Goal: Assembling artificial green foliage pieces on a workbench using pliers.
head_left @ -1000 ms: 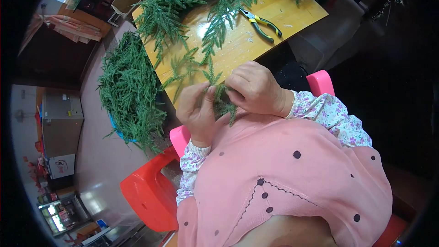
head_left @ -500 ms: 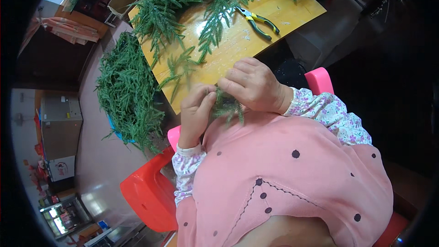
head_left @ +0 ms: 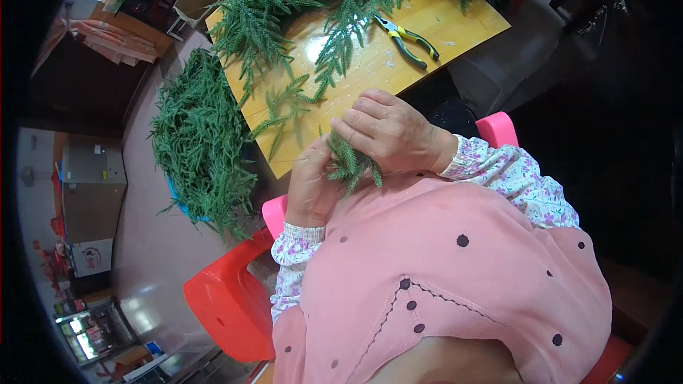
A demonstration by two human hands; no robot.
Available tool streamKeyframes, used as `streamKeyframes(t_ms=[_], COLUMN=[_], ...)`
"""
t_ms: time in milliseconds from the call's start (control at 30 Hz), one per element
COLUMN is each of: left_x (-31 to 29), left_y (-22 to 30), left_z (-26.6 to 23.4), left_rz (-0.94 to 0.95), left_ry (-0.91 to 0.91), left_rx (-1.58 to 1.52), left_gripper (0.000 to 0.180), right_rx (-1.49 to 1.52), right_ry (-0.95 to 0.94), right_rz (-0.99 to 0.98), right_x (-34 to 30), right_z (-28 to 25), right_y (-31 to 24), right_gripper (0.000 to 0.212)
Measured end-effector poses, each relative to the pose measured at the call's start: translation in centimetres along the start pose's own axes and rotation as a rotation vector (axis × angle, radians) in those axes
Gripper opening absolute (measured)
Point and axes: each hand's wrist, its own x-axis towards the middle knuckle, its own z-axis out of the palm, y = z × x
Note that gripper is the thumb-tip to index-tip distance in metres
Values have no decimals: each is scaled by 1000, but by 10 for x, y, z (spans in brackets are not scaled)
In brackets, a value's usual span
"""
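Note:
Close in front of my body, a small green artificial pine sprig (head_left: 348, 161) is held between both hands, its tips hanging down. My left hand (head_left: 313, 176) is closed on it from the left. The fingers of my right hand (head_left: 388, 128) curl over its upper end, so the part between the hands is hidden. Just beyond lies a pale green sprig (head_left: 282, 108) on the near left corner of the wooden table (head_left: 455, 23). Pliers (head_left: 408, 41) with yellow and black handles rest by the table's near edge.
More pine branches (head_left: 260, 25) cover the far and left parts of the table. Left of it, a large heap of green sprigs (head_left: 199, 135) stands on the floor in something blue. A red plastic stool (head_left: 231, 299) is at my left, and a pink chair part (head_left: 498, 130) shows at my right.
My left hand has turned, its thumb and fingertips now less exposed, and the sprig between the hands shows more plainly. The right hand has shifted slightly left. The view has moved a little.

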Motion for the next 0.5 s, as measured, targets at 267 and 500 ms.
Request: streamKeyframes(t_ms=[267,500], left_x=[-7,-4], left_y=[6,15], left_z=[1,14], left_rz=[124,800], left_ry=[97,78], left_rx=[703,1859], left_gripper=[19,10], right_rx=[58,515], right_ry=[-162,-213], right_rz=[156,601], right_x=[-1,-6], right_z=[-3,8], right_y=[-7,-7], right_gripper=[22,15])
